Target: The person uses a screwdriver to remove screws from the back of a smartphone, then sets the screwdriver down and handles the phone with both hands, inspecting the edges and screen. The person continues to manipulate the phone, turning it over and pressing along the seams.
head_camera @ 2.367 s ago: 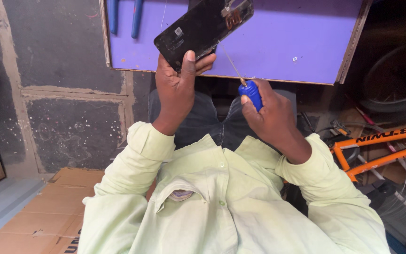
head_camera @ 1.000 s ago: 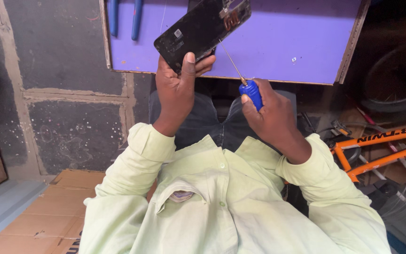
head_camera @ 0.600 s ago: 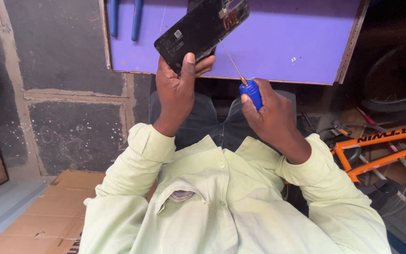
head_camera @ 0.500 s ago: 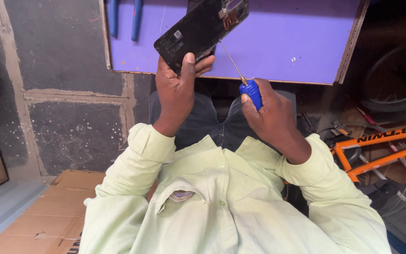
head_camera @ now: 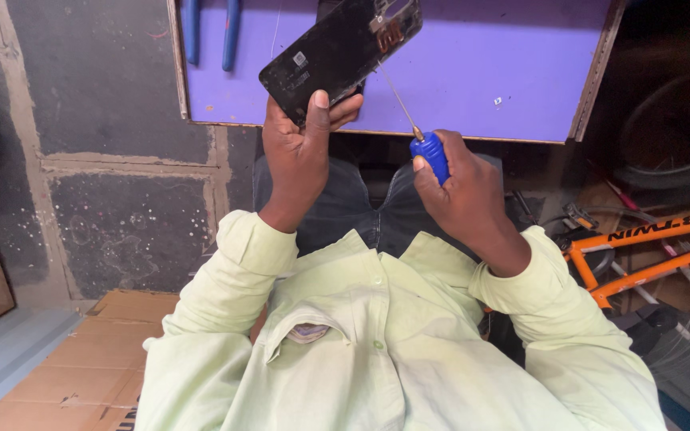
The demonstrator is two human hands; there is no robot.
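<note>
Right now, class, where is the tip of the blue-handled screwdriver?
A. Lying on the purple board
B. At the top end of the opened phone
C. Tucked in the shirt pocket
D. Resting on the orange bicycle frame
B: the right hand holds the blue-handled screwdriver, its thin shaft reaching the top end of the opened phone held in the left hand.

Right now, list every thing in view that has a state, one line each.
phone: back open, held tilted above the purple board.
screwdriver: blue handle gripped, thin tip at the phone's upper end.
left hand: closed around the phone.
right hand: closed around the screwdriver.
blue-handled tool: lying on the board, untouched.
</note>
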